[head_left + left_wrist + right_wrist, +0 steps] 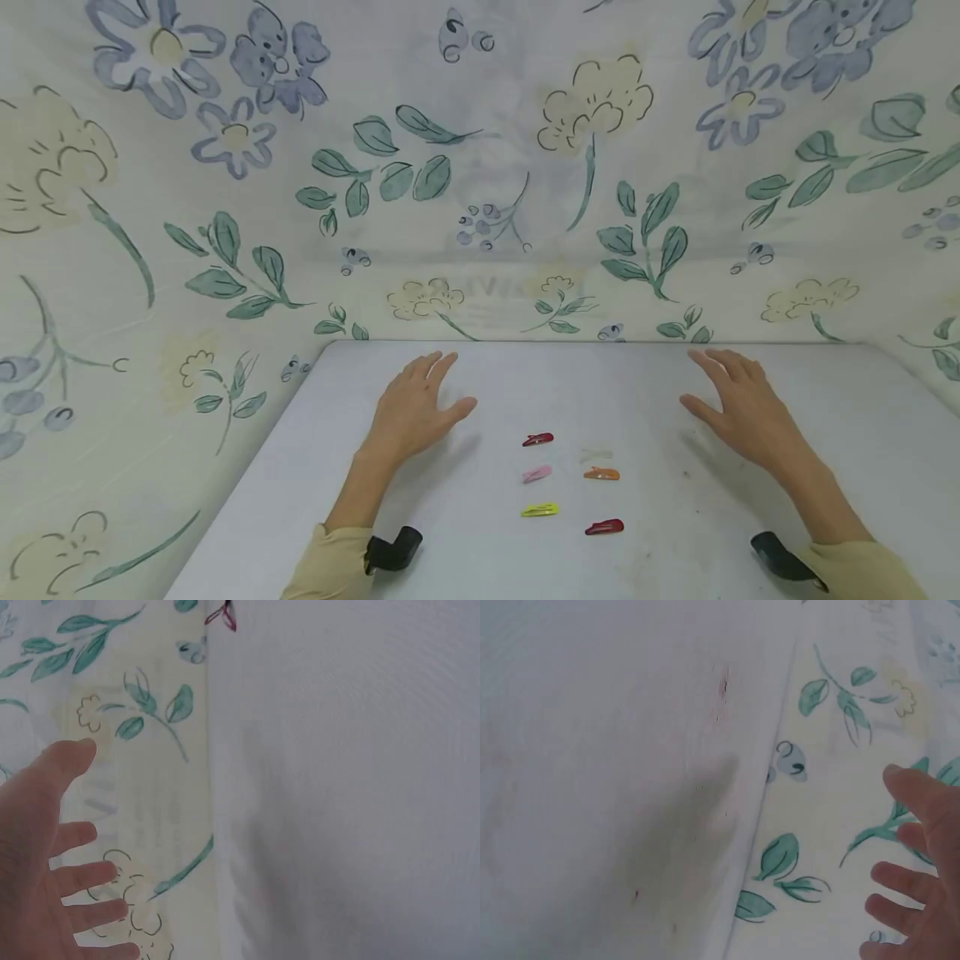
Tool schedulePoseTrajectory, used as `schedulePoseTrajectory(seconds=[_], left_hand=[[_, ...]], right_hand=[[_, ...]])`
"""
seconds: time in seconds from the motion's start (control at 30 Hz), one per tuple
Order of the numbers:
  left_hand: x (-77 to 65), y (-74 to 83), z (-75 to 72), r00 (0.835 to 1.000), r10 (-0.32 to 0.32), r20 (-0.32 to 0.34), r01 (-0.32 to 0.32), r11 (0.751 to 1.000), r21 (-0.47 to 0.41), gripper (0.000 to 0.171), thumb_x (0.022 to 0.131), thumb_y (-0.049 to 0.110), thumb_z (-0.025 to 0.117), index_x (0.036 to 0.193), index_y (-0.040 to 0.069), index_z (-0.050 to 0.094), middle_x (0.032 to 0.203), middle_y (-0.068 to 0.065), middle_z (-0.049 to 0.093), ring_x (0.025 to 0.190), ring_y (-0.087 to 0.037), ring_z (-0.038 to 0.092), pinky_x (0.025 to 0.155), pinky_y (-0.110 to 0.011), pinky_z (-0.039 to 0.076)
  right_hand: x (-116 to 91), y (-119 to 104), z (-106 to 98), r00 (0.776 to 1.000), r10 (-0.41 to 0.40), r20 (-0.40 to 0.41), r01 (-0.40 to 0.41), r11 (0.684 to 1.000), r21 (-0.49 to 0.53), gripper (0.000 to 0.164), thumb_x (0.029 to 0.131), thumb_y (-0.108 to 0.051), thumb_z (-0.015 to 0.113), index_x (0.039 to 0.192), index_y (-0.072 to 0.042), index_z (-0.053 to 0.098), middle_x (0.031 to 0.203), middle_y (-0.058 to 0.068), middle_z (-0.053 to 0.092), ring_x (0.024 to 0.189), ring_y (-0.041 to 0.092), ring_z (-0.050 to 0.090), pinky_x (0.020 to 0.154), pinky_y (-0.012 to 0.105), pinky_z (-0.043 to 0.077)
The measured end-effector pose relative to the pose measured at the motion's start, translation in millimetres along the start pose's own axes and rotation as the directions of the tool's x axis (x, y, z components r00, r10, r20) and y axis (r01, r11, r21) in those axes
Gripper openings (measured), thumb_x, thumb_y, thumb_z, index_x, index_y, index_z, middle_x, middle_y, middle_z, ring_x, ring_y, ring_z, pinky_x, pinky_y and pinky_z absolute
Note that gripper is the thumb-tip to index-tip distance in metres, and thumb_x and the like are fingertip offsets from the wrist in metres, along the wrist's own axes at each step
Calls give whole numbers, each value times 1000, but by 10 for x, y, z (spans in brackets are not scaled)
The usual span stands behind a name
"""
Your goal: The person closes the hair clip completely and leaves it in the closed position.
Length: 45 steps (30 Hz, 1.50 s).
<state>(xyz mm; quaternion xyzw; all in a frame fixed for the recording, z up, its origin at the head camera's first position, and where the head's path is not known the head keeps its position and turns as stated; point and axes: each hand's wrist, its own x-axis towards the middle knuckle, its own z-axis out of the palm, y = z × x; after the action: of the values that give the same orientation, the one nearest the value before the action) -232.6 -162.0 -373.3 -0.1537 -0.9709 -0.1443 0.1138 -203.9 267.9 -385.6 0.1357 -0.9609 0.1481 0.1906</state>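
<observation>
Several small snap hair clips lie on the white table between my hands. In the left column are a dark red clip (pixel 537 439), a pink clip (pixel 537 474) and a yellow clip (pixel 540 510). To their right lie an orange clip (pixel 602 474) and, lower down, another red clip (pixel 604 527). My left hand (pixel 417 404) hovers over the table left of the clips, fingers spread and holding nothing. On the far right, my right hand (pixel 746 408) is held up the same way, its fingers loosely extended toward the back edge.
The white table (pixel 480 383) meets a floral cloth (pixel 510 183) at its back and left edges. A pale, faint strip (pixel 597 455) lies just above the orange clip. Small dark specks mark the tabletop on the right. Each wrist wears a black camera mount (pixel 395 550).
</observation>
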Motion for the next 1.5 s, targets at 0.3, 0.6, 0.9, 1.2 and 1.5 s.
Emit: schedulePoseTrajectory(seconds=[0.3, 0.6, 0.9, 1.2, 1.5], left_hand=[[-2, 143, 128, 1000, 21, -1, -21, 989, -147, 57, 92, 46, 63, 138, 13, 55, 143, -11, 52, 136, -31, 44, 107, -54, 39], [34, 172, 129, 996, -35, 79, 53, 971, -233, 52, 93, 46, 63, 137, 20, 56, 146, -4, 50, 137, -26, 43, 107, -53, 40], [143, 270, 180, 981, -38, 192, 102, 936, -336, 51, 92, 45, 64, 137, 22, 57, 149, -2, 48, 141, -26, 39, 112, -55, 34], [185, 285, 239, 968, -30, 249, 143, 883, -447, 49, 92, 39, 67, 135, 19, 58, 147, -1, 49, 142, -27, 38, 112, -55, 33], [191, 396, 316, 952, 8, 305, 136, 883, -450, 48, 90, 42, 68, 133, 21, 59, 147, -1, 49, 140, -27, 39, 112, -54, 34]], right_hand=[[187, -221, 133, 993, 26, 113, -44, 987, 156, 54, 93, -21, 68, 141, -4, 49, 139, 26, 49, 129, 45, 43, 99, 62, 42], [368, -371, 279, 985, -23, 174, -10, 982, 188, 48, 94, -22, 67, 138, -8, 54, 137, 22, 52, 126, 41, 50, 97, 59, 45], [460, -634, 418, 968, -61, 244, 11, 979, 203, 44, 93, -23, 69, 133, -8, 60, 131, 16, 58, 122, 35, 55, 98, 53, 48], [504, -887, 529, 962, -111, 250, 51, 971, 233, 37, 91, -22, 71, 126, -10, 65, 126, 10, 61, 120, 30, 58, 97, 49, 50], [521, -1059, 601, 939, -110, 325, 33, 971, 236, 32, 90, -22, 73, 120, -14, 68, 124, 8, 62, 119, 28, 58, 98, 46, 50]])
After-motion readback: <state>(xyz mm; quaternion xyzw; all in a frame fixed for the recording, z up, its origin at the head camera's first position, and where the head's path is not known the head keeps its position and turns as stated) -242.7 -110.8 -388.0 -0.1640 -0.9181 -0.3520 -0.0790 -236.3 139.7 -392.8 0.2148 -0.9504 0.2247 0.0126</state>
